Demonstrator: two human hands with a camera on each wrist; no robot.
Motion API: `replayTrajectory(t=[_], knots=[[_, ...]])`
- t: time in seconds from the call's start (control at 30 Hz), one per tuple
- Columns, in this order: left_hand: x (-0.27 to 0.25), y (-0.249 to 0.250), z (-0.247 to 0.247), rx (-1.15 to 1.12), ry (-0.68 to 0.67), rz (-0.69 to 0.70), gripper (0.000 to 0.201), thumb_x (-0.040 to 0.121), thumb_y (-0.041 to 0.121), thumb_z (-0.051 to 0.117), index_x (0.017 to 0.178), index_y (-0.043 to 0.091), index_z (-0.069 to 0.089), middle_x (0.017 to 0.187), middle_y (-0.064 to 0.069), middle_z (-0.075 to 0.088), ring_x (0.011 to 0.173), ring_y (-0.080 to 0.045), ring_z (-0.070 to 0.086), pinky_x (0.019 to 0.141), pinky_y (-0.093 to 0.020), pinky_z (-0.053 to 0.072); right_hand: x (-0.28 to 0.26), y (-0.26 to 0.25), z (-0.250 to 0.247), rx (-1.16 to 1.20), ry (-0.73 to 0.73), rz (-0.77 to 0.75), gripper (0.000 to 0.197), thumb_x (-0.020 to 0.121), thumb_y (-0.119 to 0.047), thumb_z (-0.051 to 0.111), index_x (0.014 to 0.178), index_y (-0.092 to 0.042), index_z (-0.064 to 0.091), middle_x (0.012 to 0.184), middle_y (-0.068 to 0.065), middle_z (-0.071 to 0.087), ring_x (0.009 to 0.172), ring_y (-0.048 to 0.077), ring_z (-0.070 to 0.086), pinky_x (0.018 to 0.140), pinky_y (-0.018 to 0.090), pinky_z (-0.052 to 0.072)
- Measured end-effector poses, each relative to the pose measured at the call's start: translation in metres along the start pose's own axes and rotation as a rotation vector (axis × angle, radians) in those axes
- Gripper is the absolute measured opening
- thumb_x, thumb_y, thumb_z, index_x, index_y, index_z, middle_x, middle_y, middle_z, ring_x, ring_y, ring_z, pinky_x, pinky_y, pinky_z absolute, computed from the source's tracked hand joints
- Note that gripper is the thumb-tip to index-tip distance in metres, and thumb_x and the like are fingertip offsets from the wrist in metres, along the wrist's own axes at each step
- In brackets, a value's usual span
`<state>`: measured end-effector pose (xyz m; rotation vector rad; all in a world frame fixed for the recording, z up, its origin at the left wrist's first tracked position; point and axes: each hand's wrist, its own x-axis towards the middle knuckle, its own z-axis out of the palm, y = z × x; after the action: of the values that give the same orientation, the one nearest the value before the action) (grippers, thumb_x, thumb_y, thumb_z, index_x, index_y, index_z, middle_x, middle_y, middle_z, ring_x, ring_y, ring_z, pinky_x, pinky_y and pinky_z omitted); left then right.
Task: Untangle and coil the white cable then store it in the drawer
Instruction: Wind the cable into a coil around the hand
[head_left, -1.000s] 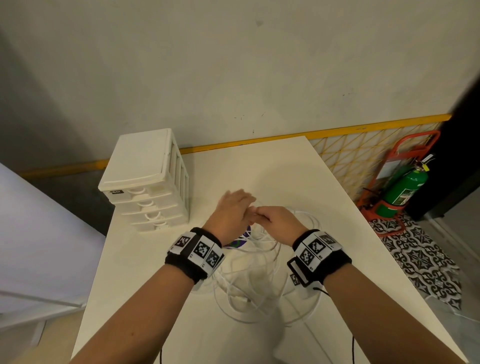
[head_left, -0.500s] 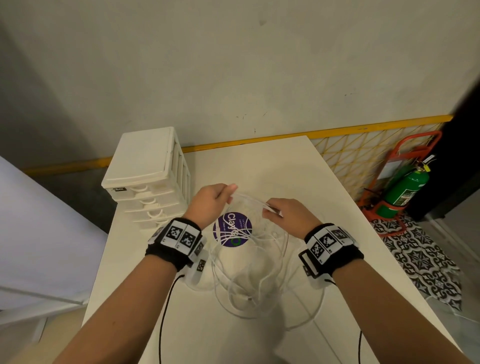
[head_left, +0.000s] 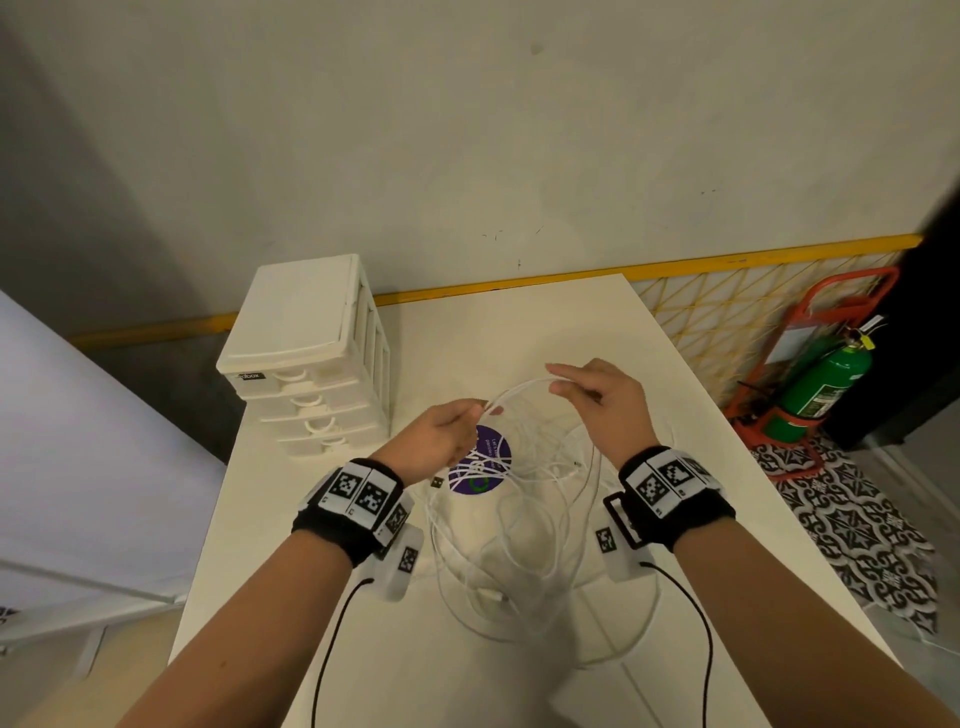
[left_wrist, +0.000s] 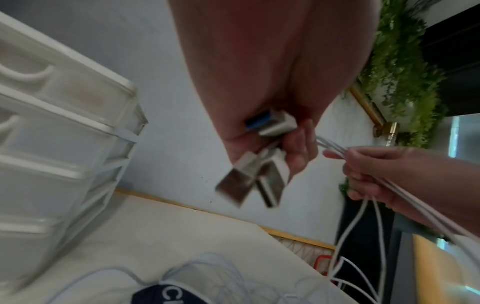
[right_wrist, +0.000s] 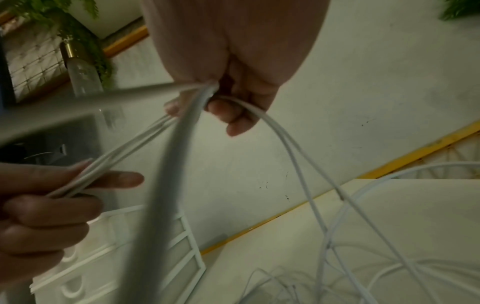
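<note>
Cable (head_left: 519, 387) stretched between both pinching hands.

Plain grey wall (head_left: 467, 130); white table (head_left: 519, 322); patterned floor (head_left: 852, 514).

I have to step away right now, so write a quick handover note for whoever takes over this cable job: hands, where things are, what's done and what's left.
Left hand: grips the thin white cable near its metal plug ends, which show in the left wrist view.
Right hand: pinches the same strands, raised above the white table.
Most of the cable lies in loose tangled loops on the table, partly over a round purple sticker.
White plastic drawer unit stands at the table's far left; all drawers look closed.
Done: plug ends gathered.
Left: untangle, coil, open a drawer, store.
</note>
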<state>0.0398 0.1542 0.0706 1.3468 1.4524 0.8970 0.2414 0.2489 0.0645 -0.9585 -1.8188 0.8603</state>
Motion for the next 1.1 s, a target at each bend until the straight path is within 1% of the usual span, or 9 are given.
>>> replayTrajectory(t=[0.13, 0.27, 0.37, 0.53, 0.6, 0.7, 0.83, 0.97, 1.1], knots=[[-0.003, 0.013, 0.013, -0.018, -0.081, 0.021, 0.037, 0.101, 0.032, 0.032, 0.082, 0.014, 0.058, 0.055, 0.004, 0.038, 0.048, -0.011, 0.038, 0.052, -0.022, 0.035, 0.008, 0.004, 0.0, -0.102, 0.096, -0.159, 0.03, 0.08, -0.015, 0.068, 0.111, -0.018, 0.067, 0.07, -0.003, 0.047, 0.066, 0.004, 0.046, 0.069, 0.005, 0.036], [-0.003, 0.032, 0.017, -0.166, -0.069, 0.1, 0.034, 0.102, 0.019, 0.031, 0.075, 0.008, 0.048, 0.065, -0.003, 0.054, 0.053, -0.012, 0.057, 0.056, -0.019, 0.047, 0.011, 0.014, 0.001, -0.319, -0.001, -0.254, 0.038, 0.085, -0.019, 0.061, 0.123, -0.013, 0.059, 0.079, 0.009, 0.061, 0.067, 0.006, 0.05, 0.068, 0.011, 0.041], [0.001, 0.05, 0.02, -0.4, -0.036, 0.091, 0.033, 0.103, 0.022, 0.03, 0.077, 0.011, 0.047, 0.055, 0.006, 0.041, 0.039, -0.007, 0.036, 0.04, -0.016, 0.032, 0.005, 0.016, 0.008, -0.443, -0.237, -0.138, 0.05, 0.092, -0.021, 0.053, 0.139, -0.015, 0.038, 0.094, 0.014, 0.067, 0.083, 0.028, 0.063, 0.076, 0.034, 0.048], [0.011, 0.072, 0.019, -0.747, -0.065, 0.104, 0.037, 0.102, 0.03, 0.024, 0.083, 0.012, 0.05, 0.049, 0.012, 0.03, 0.036, -0.002, 0.024, 0.035, -0.014, 0.021, -0.017, 0.013, 0.028, -0.398, -0.392, -0.012, 0.048, 0.093, -0.024, 0.051, 0.137, -0.016, 0.033, 0.08, 0.004, 0.06, 0.077, 0.032, 0.063, 0.069, 0.035, 0.047], [0.014, 0.077, 0.014, -0.866, -0.001, 0.15, 0.039, 0.103, 0.032, 0.022, 0.091, 0.011, 0.052, 0.047, 0.012, 0.031, 0.035, -0.001, 0.025, 0.035, -0.014, 0.024, -0.027, 0.017, 0.034, -0.391, -0.439, 0.012, 0.046, 0.092, -0.025, 0.051, 0.134, -0.017, 0.035, 0.077, -0.003, 0.056, 0.076, 0.03, 0.064, 0.069, 0.035, 0.047], [0.022, 0.076, -0.002, -1.049, 0.157, 0.227, 0.04, 0.103, 0.034, 0.022, 0.103, 0.009, 0.054, 0.044, 0.009, 0.033, 0.035, -0.001, 0.029, 0.036, -0.013, 0.028, -0.04, 0.022, 0.037, -0.392, -0.475, 0.034, 0.045, 0.092, -0.023, 0.052, 0.134, -0.015, 0.036, 0.08, 0.001, 0.061, 0.079, 0.031, 0.065, 0.072, 0.038, 0.049], [0.034, 0.064, -0.025, -1.305, 0.391, 0.297, 0.031, 0.103, 0.023, 0.026, 0.089, 0.011, 0.05, 0.052, 0.007, 0.045, 0.04, -0.005, 0.036, 0.043, -0.016, 0.036, -0.049, 0.025, 0.039, -0.452, -0.521, -0.016, 0.039, 0.093, -0.024, 0.049, 0.131, -0.015, 0.044, 0.096, 0.013, 0.068, 0.088, 0.033, 0.063, 0.077, 0.041, 0.05], [0.037, 0.051, -0.025, -1.176, 0.626, 0.303, 0.02, 0.101, 0.009, 0.03, 0.089, 0.012, 0.045, 0.076, 0.001, 0.059, 0.049, -0.007, 0.045, 0.055, -0.019, 0.04, -0.047, 0.018, 0.045, -0.536, -0.654, -0.14, 0.039, 0.096, -0.029, 0.045, 0.133, -0.019, 0.044, 0.112, 0.014, 0.067, 0.096, 0.036, 0.061, 0.08, 0.037, 0.044], [0.032, 0.039, -0.015, -0.469, 0.824, 0.362, 0.016, 0.1, 0.004, 0.031, 0.096, 0.015, 0.042, 0.078, -0.001, 0.058, 0.058, -0.004, 0.05, 0.061, -0.016, 0.044, -0.039, 0.008, 0.043, -0.486, -0.625, -0.322, 0.04, 0.094, -0.039, 0.041, 0.132, -0.029, 0.048, 0.112, 0.011, 0.069, 0.094, 0.033, 0.064, 0.073, 0.032, 0.046]])
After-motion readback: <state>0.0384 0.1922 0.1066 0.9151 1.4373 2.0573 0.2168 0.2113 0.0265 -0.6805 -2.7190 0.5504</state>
